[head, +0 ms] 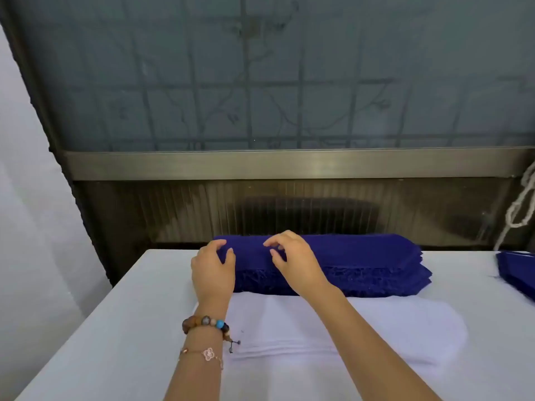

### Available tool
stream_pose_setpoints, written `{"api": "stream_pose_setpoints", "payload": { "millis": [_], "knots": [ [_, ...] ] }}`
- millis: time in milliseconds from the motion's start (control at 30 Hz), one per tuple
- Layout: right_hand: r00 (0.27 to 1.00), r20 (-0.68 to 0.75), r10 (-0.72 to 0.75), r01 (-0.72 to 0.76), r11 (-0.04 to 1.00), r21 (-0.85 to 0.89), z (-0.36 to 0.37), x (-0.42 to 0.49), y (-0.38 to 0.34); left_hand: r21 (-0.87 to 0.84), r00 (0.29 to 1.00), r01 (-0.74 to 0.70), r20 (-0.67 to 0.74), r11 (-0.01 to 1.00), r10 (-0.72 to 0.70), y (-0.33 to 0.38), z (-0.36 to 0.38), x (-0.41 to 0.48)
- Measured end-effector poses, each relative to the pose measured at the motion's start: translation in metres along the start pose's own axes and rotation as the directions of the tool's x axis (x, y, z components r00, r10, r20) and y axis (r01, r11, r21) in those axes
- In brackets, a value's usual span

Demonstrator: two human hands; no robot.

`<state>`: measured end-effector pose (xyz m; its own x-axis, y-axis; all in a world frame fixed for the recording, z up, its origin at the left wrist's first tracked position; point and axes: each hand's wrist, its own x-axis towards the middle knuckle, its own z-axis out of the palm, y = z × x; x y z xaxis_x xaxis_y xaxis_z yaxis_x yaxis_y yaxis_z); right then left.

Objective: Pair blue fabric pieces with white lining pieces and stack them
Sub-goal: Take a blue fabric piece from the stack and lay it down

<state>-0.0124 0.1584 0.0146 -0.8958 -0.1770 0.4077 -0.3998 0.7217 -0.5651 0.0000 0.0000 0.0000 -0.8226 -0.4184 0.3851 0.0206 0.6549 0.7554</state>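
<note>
A thick stack of blue fabric pieces [362, 261] lies across the far middle of the white table [115, 328]. In front of it sits a low stack of white lining pieces [390, 331] with a rounded right end. My left hand [212, 270] is at the blue stack's left end, thumb and fingers curved around its top corner. My right hand [292, 261] hovers over the stack's top left part, fingers curled with the tips on or just above the top piece. Whether either hand pinches a piece is unclear.
A second, smaller pile of blue pieces [518, 273] lies at the table's right edge. A dark wall panel with a metal rail [289, 164] stands right behind the table. A white cord [521, 209] hangs at the far right. The table's left edge runs diagonally.
</note>
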Motion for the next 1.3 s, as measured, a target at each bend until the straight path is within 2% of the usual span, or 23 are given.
{"api": "stream_pose_setpoints", "payload": {
  "millis": [133,267,467,567,633,767,833,1067,1300],
  "knots": [
    [1.000,-0.001,0.010,-0.010,1.000,-0.013,0.016,0.006,0.001,0.034,0.998,0.059,-0.029,0.998,-0.058,-0.001,0.013,0.004],
    [0.999,0.044,0.011,-0.003,0.983,-0.184,0.032,0.006,0.010,0.078,0.994,0.105,-0.016,0.991,-0.104,-0.011,0.023,0.013],
    [0.998,-0.006,0.060,-0.060,0.995,-0.073,0.037,0.006,0.013,-0.240,0.975,0.218,0.020,0.946,-0.220,-0.033,0.021,0.025],
    [0.994,-0.062,0.089,-0.092,0.995,-0.044,0.040,0.004,0.013,-0.320,0.976,0.185,-0.055,0.929,-0.213,-0.035,0.020,0.024],
    [0.992,-0.085,0.094,-0.098,0.994,-0.040,0.042,0.004,0.013,-0.309,0.976,0.137,-0.118,0.941,-0.181,-0.034,0.019,0.022],
    [0.990,-0.097,0.103,-0.105,0.994,-0.015,0.040,0.005,0.011,-0.103,0.959,0.025,-0.280,0.994,-0.053,-0.033,0.016,0.020],
    [0.989,-0.100,0.109,-0.110,0.994,-0.005,0.039,0.005,0.010,-0.096,0.959,-0.010,-0.282,0.995,-0.018,-0.032,0.015,0.020],
    [0.989,-0.094,0.114,-0.115,0.993,-0.001,0.038,0.004,0.009,-0.268,0.966,0.026,-0.241,0.963,-0.093,-0.032,0.011,0.024],
    [0.991,-0.090,0.103,-0.105,0.994,-0.026,0.038,0.004,0.008,-0.239,0.956,0.001,-0.286,0.971,-0.071,-0.033,0.006,0.021]
  ]
}}
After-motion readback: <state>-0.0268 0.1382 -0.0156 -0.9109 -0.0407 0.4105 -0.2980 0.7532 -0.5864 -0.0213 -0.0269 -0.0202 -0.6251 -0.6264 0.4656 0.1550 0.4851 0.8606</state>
